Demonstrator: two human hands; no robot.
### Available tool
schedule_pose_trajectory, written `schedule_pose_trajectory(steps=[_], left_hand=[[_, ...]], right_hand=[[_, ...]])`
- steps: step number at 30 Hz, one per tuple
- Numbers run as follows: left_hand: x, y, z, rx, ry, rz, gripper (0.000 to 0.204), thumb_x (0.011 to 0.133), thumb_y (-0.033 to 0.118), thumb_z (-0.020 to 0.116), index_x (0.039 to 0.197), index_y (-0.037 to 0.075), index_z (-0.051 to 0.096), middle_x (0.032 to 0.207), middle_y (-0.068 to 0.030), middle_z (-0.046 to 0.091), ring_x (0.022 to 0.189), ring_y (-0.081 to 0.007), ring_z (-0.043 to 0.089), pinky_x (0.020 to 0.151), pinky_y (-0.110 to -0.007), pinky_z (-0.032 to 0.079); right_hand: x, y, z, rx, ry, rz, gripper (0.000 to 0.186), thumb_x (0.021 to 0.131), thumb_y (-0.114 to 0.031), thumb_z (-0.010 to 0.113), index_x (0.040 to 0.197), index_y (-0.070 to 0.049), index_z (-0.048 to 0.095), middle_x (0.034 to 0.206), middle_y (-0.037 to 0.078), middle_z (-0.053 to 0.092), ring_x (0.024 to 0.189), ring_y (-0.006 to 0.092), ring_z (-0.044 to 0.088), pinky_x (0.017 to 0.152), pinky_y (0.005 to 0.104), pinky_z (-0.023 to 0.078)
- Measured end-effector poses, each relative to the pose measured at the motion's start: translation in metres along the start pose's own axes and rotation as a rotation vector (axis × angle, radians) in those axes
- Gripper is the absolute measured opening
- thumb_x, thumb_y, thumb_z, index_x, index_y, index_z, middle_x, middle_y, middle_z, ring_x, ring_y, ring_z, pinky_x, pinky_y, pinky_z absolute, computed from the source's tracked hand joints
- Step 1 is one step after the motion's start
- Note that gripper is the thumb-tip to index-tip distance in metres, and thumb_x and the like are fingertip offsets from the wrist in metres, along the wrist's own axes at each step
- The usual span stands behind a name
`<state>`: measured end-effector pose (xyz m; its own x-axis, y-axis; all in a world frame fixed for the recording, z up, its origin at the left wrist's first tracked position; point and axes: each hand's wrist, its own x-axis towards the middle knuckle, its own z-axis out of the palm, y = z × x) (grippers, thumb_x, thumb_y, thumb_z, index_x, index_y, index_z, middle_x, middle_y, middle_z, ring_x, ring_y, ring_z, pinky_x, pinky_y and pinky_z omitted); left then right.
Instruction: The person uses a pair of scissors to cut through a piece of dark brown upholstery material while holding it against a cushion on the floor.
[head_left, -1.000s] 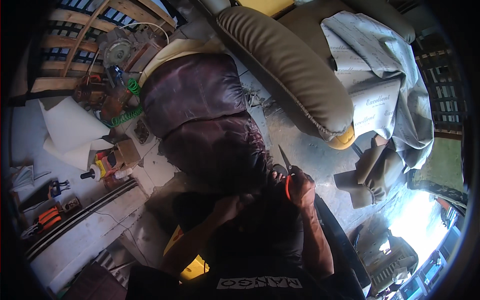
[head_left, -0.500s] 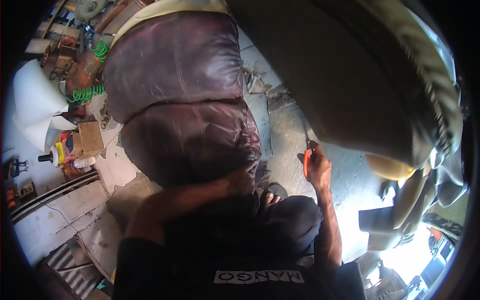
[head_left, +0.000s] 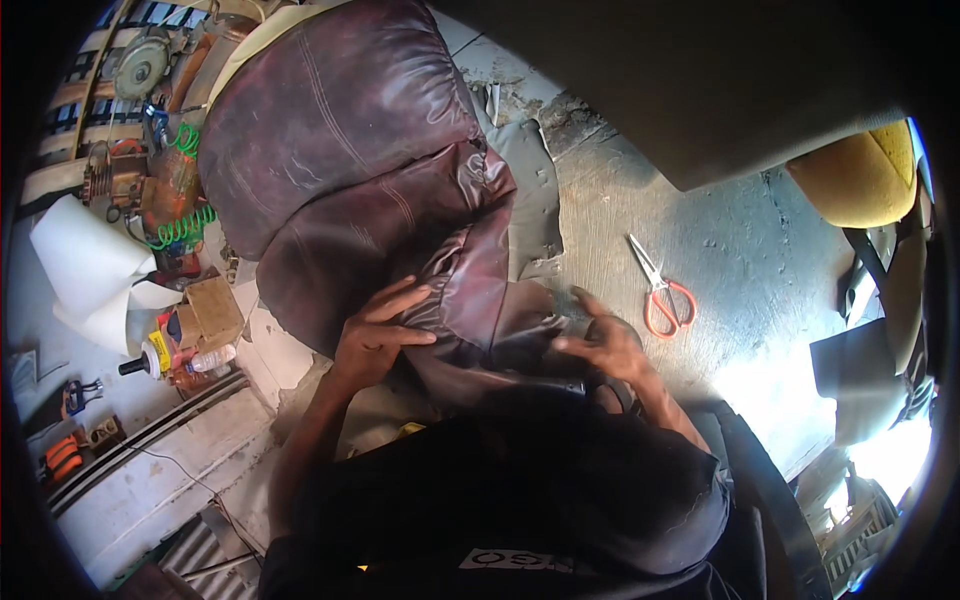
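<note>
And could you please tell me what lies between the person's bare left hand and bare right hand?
In the head view, a creased flap of shiny maroon leather lies between the bare left hand and the bare right hand.

I count two hands mid-frame, left hand [head_left: 366, 342] and right hand [head_left: 612, 346], and one cushion [head_left: 335, 115] upper left. One pair of scissors [head_left: 658, 285] centre-right, one carton [head_left: 212, 312] left.
</note>
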<state>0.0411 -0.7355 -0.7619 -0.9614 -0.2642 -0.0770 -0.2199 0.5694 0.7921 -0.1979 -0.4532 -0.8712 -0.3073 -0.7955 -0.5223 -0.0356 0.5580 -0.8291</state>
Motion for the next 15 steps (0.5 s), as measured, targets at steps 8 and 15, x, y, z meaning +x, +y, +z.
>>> schedule_pose_trajectory(steps=[8,15], left_hand=[[0.005,0.113,-0.013,0.342,0.018,0.084,0.039,0.08,-0.001,0.061,0.106,0.023,0.077,0.129,-0.0076,0.065,0.135,-0.0315,0.05,0.115,-0.054,0.036],[-0.008,0.12,-0.039,0.727,0.012,0.109,0.034,0.072,0.009,0.073,0.101,0.026,0.078,0.111,0.0045,0.07,0.12,-0.0225,0.058,0.115,-0.055,0.034]], right_hand=[[0.059,-0.116,0.024,0.554,-0.441,-0.138,0.033,0.095,-0.036,0.072,0.1,-0.003,0.071,0.081,0.002,0.068,0.076,0.0095,0.06,0.071,0.0285,0.049],[0.084,-0.184,0.011,0.432,-0.369,-0.184,0.034,0.098,-0.037,0.066,0.096,-0.003,0.068,0.066,0.002,0.062,0.045,0.0103,0.048,0.046,0.0284,0.04]])
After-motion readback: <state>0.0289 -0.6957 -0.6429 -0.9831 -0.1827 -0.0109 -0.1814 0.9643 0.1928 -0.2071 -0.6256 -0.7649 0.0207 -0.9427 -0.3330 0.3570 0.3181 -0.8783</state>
